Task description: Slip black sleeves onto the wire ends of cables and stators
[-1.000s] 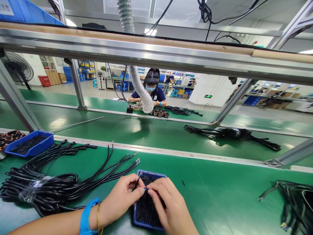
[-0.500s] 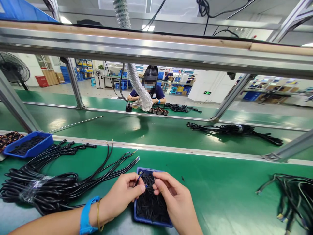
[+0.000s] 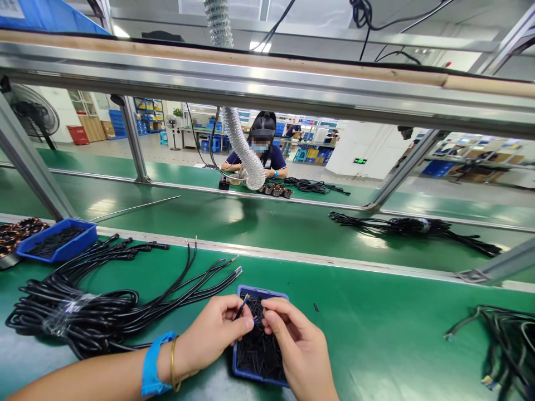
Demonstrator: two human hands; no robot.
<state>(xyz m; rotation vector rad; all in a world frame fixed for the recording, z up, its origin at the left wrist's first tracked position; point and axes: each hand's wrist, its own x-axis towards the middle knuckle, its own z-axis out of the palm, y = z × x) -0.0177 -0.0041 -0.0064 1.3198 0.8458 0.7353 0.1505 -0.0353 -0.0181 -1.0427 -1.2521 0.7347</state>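
My left hand [image 3: 221, 323] is closed in a pinch on the end of a black cable [image 3: 241, 307], with thin coloured wires sticking out past the fingertips. Close beside it, my right hand [image 3: 298, 345] pinches thumb and forefinger together; what is between them is too small to make out. Both hands are over a blue bin [image 3: 264, 290] filled with short black tubes [image 3: 259, 353]. Left of the hands lies a thick bundle of black cables [image 3: 100, 312], wrapped in clear film, its stripped wire ends pointing toward the bin.
A second blue bin [image 3: 62, 253] of black pieces stands at left by copper-wound coils [image 3: 20, 231]. More cables [image 3: 507, 345] lie at right, and another bundle [image 3: 409, 225] beyond the rail. A metal frame [image 3: 251, 83] spans overhead. A co-worker [image 3: 276, 159] sits opposite.
The whole view has shifted slightly, so the bench things appear a little farther right. Both hands keep nearly the same pinching pose over the bin.
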